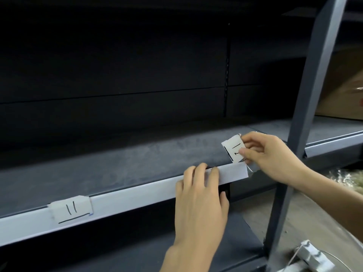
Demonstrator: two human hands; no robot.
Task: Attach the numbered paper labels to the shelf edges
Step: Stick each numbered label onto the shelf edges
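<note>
A dark metal shelf has a pale grey front edge strip (127,199) running from lower left up to the right. A white paper label marked 11 (71,209) is stuck on that strip at the left. My left hand (200,201) rests on the strip near its right end, fingertips hooked over its top. My right hand (273,156) pinches a white paper label marked 12 (233,148) between thumb and fingers, held tilted just above the strip's right end. Clear tape seems to hang from that label.
A grey upright post (306,114) slants through the right side, in front of my right forearm. Beyond it another shelf carries a brown cardboard box (341,91). A lower dark shelf (137,252) lies below. A metal object (310,258) sits at the bottom right.
</note>
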